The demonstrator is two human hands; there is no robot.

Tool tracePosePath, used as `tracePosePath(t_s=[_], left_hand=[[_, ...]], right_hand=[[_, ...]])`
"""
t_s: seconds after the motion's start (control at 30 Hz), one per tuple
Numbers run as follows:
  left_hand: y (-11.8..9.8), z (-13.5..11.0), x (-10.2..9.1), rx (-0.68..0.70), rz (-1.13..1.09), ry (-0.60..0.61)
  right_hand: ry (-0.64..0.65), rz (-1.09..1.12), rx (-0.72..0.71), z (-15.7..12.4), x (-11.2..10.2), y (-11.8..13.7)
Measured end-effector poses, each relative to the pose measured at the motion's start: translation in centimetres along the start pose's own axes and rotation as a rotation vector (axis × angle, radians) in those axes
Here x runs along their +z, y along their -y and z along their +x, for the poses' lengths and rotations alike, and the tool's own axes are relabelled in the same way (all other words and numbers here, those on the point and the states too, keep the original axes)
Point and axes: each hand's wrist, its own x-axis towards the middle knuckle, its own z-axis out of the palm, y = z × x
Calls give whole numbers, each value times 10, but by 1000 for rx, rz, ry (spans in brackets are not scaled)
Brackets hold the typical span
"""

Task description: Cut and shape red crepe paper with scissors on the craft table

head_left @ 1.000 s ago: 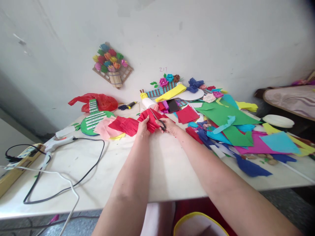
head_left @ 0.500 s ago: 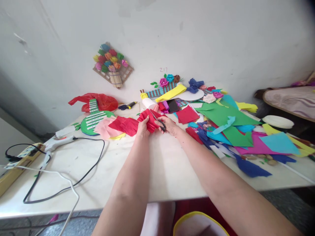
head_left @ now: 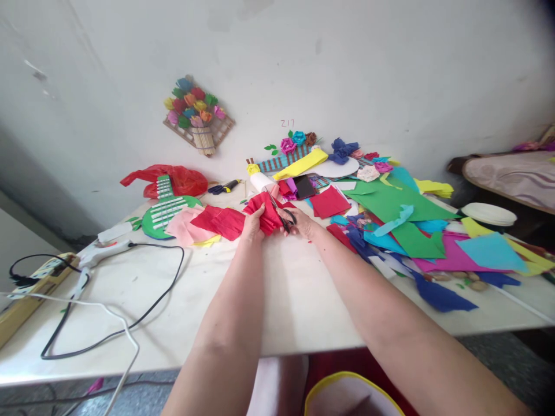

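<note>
Over the middle of the table, my left hand is closed on a bunch of red crepe paper, thumb on top. My right hand grips a pair of scissors with black handles. Their blades point away from me and to the left, lying across the red paper; how far they part is too small to tell. Left of my left hand, another red paper piece rests partly over pink paper. Tiny red scraps lie beneath my right hand.
A glue gun with a looping black cord lies at left, near a power strip. A green guitar-shaped craft stands behind it. Coloured paper sheets pile up at right. Yellow-handled pliers lie near the wall.
My right hand and the scissors have shifted slightly to the right, and the handle loops show more clearly. My left hand keeps its hold on the red paper.
</note>
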Motion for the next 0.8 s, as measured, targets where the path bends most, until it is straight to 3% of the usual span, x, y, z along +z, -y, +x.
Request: tracePosePath(t_s=[0.27, 0.8], left_hand=[[4, 6, -4, 43, 10, 82], [5, 4, 0, 71, -10, 19]], right_hand=[[-6, -1, 8, -1, -3, 2], [-100, -42, -67, 4, 4, -2]])
